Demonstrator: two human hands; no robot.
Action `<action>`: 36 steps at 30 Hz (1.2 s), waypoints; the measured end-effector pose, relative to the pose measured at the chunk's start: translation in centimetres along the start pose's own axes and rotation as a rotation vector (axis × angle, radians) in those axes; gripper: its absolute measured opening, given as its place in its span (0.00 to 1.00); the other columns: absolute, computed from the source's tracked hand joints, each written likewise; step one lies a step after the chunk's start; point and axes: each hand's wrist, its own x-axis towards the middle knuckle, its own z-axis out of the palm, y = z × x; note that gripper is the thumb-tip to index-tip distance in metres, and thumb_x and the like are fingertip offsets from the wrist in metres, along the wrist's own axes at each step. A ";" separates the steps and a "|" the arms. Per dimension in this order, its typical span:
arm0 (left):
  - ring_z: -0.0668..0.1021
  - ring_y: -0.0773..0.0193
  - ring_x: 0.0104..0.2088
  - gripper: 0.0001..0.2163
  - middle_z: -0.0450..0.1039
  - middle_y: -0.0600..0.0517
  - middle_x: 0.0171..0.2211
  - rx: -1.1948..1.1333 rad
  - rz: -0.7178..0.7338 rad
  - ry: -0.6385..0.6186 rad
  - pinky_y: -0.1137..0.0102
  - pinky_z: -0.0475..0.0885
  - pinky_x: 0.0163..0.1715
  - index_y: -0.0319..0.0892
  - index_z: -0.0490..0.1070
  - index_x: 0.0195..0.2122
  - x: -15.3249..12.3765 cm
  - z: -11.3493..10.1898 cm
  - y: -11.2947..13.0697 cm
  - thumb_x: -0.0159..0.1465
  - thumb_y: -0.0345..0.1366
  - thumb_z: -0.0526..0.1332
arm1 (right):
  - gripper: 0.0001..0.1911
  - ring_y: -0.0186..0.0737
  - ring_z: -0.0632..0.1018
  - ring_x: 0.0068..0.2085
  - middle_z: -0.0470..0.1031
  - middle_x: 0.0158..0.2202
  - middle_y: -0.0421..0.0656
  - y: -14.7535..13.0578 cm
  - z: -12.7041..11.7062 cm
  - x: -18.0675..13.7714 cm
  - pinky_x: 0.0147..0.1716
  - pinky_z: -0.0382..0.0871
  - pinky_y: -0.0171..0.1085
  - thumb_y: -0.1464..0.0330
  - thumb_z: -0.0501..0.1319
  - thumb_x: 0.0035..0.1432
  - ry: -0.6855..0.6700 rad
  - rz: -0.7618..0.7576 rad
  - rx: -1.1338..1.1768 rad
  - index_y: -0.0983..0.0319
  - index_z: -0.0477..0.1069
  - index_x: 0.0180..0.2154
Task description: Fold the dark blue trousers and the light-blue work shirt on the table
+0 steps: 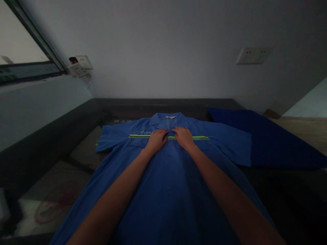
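A blue short-sleeved work shirt (163,190) lies spread out flat in front of me, collar at the far end, with a yellow-green reflective stripe (201,137) across its chest. My left hand (157,139) rests palm down on the chest just left of the button line, fingers stretched flat. My right hand (183,136) lies the same way just right of it, fingertips almost touching the left hand's. Both hands press on the cloth over the stripe and hold nothing.
A darker blue cloth (268,136) lies to the right of the shirt. The dark surface (51,143) meets a grey wall at the back. Wall sockets (254,55) sit upper right, more sockets (79,65) near a window at left.
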 end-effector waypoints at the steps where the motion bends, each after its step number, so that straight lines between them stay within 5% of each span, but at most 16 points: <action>1: 0.67 0.61 0.60 0.18 0.67 0.46 0.58 -0.006 0.009 -0.002 0.64 0.58 0.60 0.41 0.66 0.57 0.0 0.1 -0.1 0.65 0.33 0.53 | 0.19 0.50 0.70 0.57 0.71 0.56 0.49 -0.1 -0.1 -0.1 0.57 0.59 0.50 0.75 0.53 0.61 0.003 -0.012 -0.017 0.60 0.73 0.51; 6: 0.54 0.60 0.66 0.23 0.54 0.49 0.66 0.072 0.067 -0.103 0.57 0.48 0.64 0.43 0.54 0.64 -0.2 0.4 -0.2 0.67 0.36 0.47 | 0.20 0.49 0.69 0.58 0.69 0.58 0.52 -0.3 -0.6 -0.3 0.56 0.61 0.46 0.75 0.51 0.62 -0.021 -0.035 -0.038 0.63 0.71 0.53; 14: 0.51 0.58 0.67 0.25 0.47 0.52 0.68 0.186 0.091 -0.193 0.52 0.47 0.64 0.45 0.47 0.67 -0.1 0.7 -0.2 0.69 0.37 0.43 | 0.23 0.46 0.64 0.61 0.63 0.62 0.52 -1.6 -2.9 -3.9 0.60 0.57 0.44 0.67 0.48 0.66 -0.051 -0.037 0.051 0.67 0.64 0.59; 21: 0.54 0.56 0.66 0.24 0.50 0.49 0.67 0.166 0.103 -0.157 0.50 0.50 0.63 0.45 0.48 0.67 -0.2 0.9 -0.3 0.69 0.38 0.45 | 0.25 0.53 0.56 0.65 0.54 0.66 0.48 -2.1 -3.8 -9.2 0.61 0.50 0.57 0.61 0.47 0.67 -0.175 -0.046 0.000 0.58 0.58 0.63; 28: 0.70 0.58 0.55 0.17 0.70 0.46 0.54 0.103 0.071 0.162 0.59 0.57 0.60 0.42 0.67 0.55 -1.5 -1.1 1.3 0.66 0.32 0.51 | 0.25 0.51 0.53 0.67 0.53 0.67 0.46 -2.2 -3.6 -10.0 0.63 0.44 0.56 0.59 0.46 0.68 -0.174 -0.046 -0.032 0.55 0.57 0.63; 31: 0.71 0.57 0.53 0.15 0.71 0.45 0.51 0.089 0.016 0.127 0.60 0.63 0.57 0.41 0.69 0.52 -3.5 -2.0 2.6 0.65 0.31 0.52 | 0.25 0.50 0.54 0.66 0.55 0.66 0.47 -2.2 -3.8 -10.0 0.62 0.45 0.56 0.58 0.46 0.68 -0.157 -0.046 -0.008 0.57 0.58 0.63; 36: 0.64 0.54 0.61 0.22 0.62 0.40 0.61 0.138 -0.059 -0.052 0.58 0.58 0.61 0.35 0.60 0.61 -7.8 -2.0 3.6 0.66 0.33 0.51 | 0.25 0.48 0.56 0.66 0.57 0.65 0.48 -2.3 -4.2 -10.1 0.63 0.47 0.55 0.58 0.46 0.68 -0.098 -0.054 0.028 0.59 0.60 0.61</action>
